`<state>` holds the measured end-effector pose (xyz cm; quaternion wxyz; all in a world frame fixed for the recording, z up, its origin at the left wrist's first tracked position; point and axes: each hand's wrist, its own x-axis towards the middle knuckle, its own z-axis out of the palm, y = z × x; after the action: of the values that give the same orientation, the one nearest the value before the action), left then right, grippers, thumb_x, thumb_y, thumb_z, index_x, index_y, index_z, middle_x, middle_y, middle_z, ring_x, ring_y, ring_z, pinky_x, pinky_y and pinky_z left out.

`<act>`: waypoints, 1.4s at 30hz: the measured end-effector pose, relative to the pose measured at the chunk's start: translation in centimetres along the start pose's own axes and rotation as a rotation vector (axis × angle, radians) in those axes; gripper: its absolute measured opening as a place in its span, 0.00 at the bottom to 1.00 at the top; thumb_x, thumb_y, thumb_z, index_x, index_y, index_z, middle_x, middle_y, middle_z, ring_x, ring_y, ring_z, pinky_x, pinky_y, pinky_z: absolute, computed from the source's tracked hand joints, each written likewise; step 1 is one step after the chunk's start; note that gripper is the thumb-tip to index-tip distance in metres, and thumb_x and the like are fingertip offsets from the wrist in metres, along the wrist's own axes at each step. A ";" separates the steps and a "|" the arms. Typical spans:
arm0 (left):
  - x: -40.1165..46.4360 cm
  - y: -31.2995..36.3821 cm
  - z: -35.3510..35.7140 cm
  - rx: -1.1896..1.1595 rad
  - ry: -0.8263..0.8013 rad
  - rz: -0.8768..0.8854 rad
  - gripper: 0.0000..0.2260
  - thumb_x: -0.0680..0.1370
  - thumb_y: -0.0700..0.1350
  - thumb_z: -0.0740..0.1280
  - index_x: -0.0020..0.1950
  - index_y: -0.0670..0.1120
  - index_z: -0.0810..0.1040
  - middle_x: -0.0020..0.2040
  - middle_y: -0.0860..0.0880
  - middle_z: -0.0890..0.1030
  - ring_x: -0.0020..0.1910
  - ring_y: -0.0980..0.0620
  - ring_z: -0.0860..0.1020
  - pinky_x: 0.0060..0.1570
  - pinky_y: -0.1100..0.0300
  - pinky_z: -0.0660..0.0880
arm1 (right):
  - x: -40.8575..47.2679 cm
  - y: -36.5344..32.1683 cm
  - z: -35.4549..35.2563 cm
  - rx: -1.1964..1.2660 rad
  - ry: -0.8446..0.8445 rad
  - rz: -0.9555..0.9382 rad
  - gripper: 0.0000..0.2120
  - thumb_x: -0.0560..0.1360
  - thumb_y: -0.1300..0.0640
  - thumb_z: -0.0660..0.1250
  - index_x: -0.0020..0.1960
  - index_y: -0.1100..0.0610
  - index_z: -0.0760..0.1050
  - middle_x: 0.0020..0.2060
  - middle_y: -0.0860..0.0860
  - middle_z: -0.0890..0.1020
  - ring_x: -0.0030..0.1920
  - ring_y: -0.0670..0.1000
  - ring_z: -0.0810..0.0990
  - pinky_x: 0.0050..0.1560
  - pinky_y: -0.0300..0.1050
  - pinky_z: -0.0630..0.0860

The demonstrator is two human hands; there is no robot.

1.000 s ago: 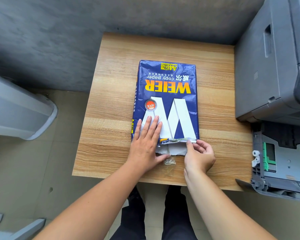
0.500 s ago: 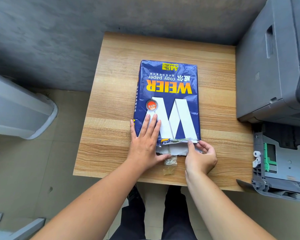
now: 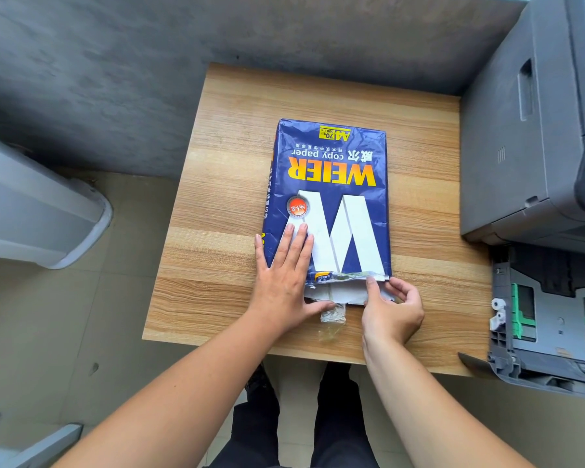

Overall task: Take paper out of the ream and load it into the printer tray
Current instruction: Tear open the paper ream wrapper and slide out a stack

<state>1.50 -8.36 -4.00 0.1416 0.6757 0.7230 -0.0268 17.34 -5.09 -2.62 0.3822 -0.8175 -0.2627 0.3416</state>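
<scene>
Left hand (image 3: 286, 282) flat, fingers spread, pins the ream (image 3: 331, 197) to the desk (image 3: 217, 265). Right hand (image 3: 390, 307) fingers pinch the torn wrapper flap (image 3: 338, 293); peel wide, then slide sheets out evenly.

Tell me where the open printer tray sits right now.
In the head view the printer tray is pulled out at the right edge, just below the grey printer and beside the wooden table's right side, near the right hand.

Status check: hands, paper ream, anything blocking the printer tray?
Left hand flat on ream. Right hand pinching the ream's torn open end. Printer tray pulled out, unblocked.
</scene>
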 end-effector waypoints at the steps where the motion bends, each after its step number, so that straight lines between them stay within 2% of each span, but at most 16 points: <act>1: 0.0 0.0 0.0 0.001 0.000 0.000 0.56 0.68 0.79 0.55 0.82 0.43 0.43 0.84 0.45 0.43 0.82 0.46 0.38 0.73 0.27 0.45 | 0.1 0.0 -0.1 -0.010 -0.002 -0.015 0.13 0.68 0.55 0.79 0.49 0.51 0.78 0.45 0.46 0.84 0.37 0.46 0.82 0.49 0.49 0.81; 4: 0.0 0.0 0.1 0.003 0.001 0.000 0.56 0.67 0.79 0.55 0.82 0.43 0.44 0.84 0.45 0.43 0.82 0.45 0.39 0.74 0.27 0.45 | 0.2 0.0 -0.3 -0.060 -0.027 -0.061 0.12 0.69 0.54 0.79 0.48 0.51 0.78 0.46 0.48 0.84 0.36 0.46 0.80 0.47 0.47 0.79; 8: 0.0 0.1 0.1 0.009 -0.004 0.001 0.56 0.67 0.79 0.55 0.82 0.43 0.44 0.84 0.45 0.43 0.82 0.45 0.39 0.73 0.27 0.45 | 0.3 0.4 -0.5 -0.162 -0.085 -0.160 0.11 0.69 0.52 0.78 0.46 0.49 0.77 0.45 0.51 0.84 0.36 0.51 0.80 0.48 0.51 0.80; 12: 0.1 0.3 0.0 0.018 -0.011 0.002 0.55 0.67 0.79 0.55 0.82 0.43 0.45 0.84 0.44 0.44 0.82 0.44 0.39 0.73 0.27 0.46 | 0.4 0.4 -0.5 -0.166 -0.121 -0.178 0.09 0.70 0.56 0.77 0.45 0.52 0.77 0.40 0.51 0.84 0.32 0.48 0.78 0.41 0.45 0.77; 16: 0.0 0.2 0.0 0.016 -0.009 0.007 0.55 0.67 0.79 0.56 0.82 0.43 0.46 0.84 0.44 0.45 0.82 0.44 0.40 0.74 0.28 0.46 | 0.6 0.3 0.1 -0.148 -0.196 -0.059 0.06 0.71 0.57 0.76 0.44 0.54 0.79 0.35 0.46 0.83 0.35 0.48 0.82 0.45 0.48 0.82; 18: 0.0 0.1 0.0 0.013 -0.012 0.009 0.55 0.68 0.79 0.55 0.82 0.43 0.46 0.84 0.45 0.44 0.82 0.45 0.39 0.74 0.28 0.47 | 0.6 0.3 0.4 -0.077 -0.193 0.014 0.06 0.72 0.58 0.76 0.45 0.54 0.79 0.37 0.48 0.84 0.37 0.51 0.84 0.44 0.48 0.82; 22: 0.0 -0.1 -0.1 0.022 -0.028 0.008 0.55 0.68 0.80 0.54 0.82 0.44 0.44 0.84 0.45 0.42 0.82 0.46 0.38 0.74 0.27 0.45 | 1.3 0.3 0.6 0.004 -0.254 0.112 0.07 0.74 0.63 0.73 0.43 0.54 0.78 0.39 0.53 0.83 0.38 0.51 0.80 0.42 0.43 0.76; 25: -0.1 -0.4 -0.3 0.007 -0.036 0.017 0.56 0.67 0.80 0.55 0.82 0.44 0.44 0.84 0.46 0.42 0.82 0.47 0.39 0.73 0.25 0.45 | 1.9 0.3 -0.4 0.086 -0.375 0.195 0.06 0.76 0.64 0.72 0.44 0.56 0.76 0.41 0.55 0.84 0.37 0.51 0.82 0.36 0.37 0.80; 28: -0.2 -1.0 -0.4 0.003 -0.064 0.042 0.58 0.65 0.81 0.56 0.82 0.44 0.44 0.84 0.46 0.42 0.82 0.48 0.38 0.73 0.26 0.47 | 1.7 0.0 -1.8 0.217 -0.440 0.273 0.08 0.77 0.69 0.69 0.42 0.60 0.72 0.40 0.57 0.81 0.31 0.48 0.84 0.39 0.37 0.83; 30: -0.3 -1.6 -0.5 0.001 -0.082 0.063 0.59 0.65 0.80 0.57 0.82 0.43 0.43 0.84 0.45 0.41 0.82 0.47 0.38 0.74 0.27 0.47 | 1.3 -0.1 -3.0 0.268 -0.477 0.336 0.12 0.78 0.71 0.65 0.41 0.60 0.68 0.37 0.58 0.78 0.31 0.51 0.85 0.42 0.42 0.85; 32: -0.5 -2.3 -0.6 0.014 -0.091 0.098 0.59 0.65 0.79 0.59 0.82 0.42 0.43 0.83 0.44 0.42 0.82 0.46 0.39 0.75 0.30 0.48 | 1.2 0.1 -4.9 0.284 -0.553 0.394 0.13 0.78 0.71 0.64 0.41 0.59 0.66 0.37 0.59 0.79 0.32 0.52 0.86 0.42 0.43 0.85; 35: -1.1 -2.8 -0.9 0.059 -0.107 0.173 0.61 0.63 0.76 0.64 0.82 0.41 0.44 0.83 0.42 0.42 0.82 0.43 0.40 0.76 0.31 0.49 | 1.4 0.5 -7.4 0.316 -0.705 0.474 0.08 0.78 0.72 0.65 0.46 0.61 0.69 0.46 0.64 0.84 0.39 0.53 0.87 0.44 0.43 0.85; 38: -2.3 -2.9 -1.1 0.011 -0.099 0.193 0.63 0.61 0.73 0.69 0.81 0.40 0.44 0.83 0.39 0.43 0.82 0.40 0.40 0.78 0.33 0.48 | 2.7 -0.1 -7.7 0.218 -0.823 0.474 0.07 0.76 0.73 0.66 0.50 0.64 0.71 0.51 0.64 0.86 0.45 0.56 0.87 0.47 0.48 0.86; 40: -4.0 -2.8 -1.2 -0.141 -0.054 0.106 0.60 0.64 0.68 0.72 0.82 0.41 0.43 0.83 0.40 0.41 0.82 0.41 0.39 0.80 0.41 0.47 | 3.7 -1.2 -6.6 0.074 -0.902 0.403 0.13 0.75 0.72 0.67 0.58 0.62 0.74 0.52 0.60 0.87 0.49 0.56 0.87 0.46 0.48 0.85; 42: -6.2 -2.2 -1.3 -0.391 -0.040 -0.074 0.55 0.67 0.59 0.73 0.82 0.46 0.41 0.83 0.46 0.37 0.81 0.48 0.40 0.79 0.53 0.47 | 4.6 -2.4 -5.0 -0.050 -0.913 0.306 0.13 0.76 0.69 0.69 0.60 0.63 0.76 0.50 0.58 0.88 0.45 0.52 0.87 0.42 0.41 0.82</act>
<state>-0.61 -14.25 -1.56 0.2833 0.6077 0.7357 0.0959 23.64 -2.81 0.01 0.1531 -0.6222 -0.2883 0.7116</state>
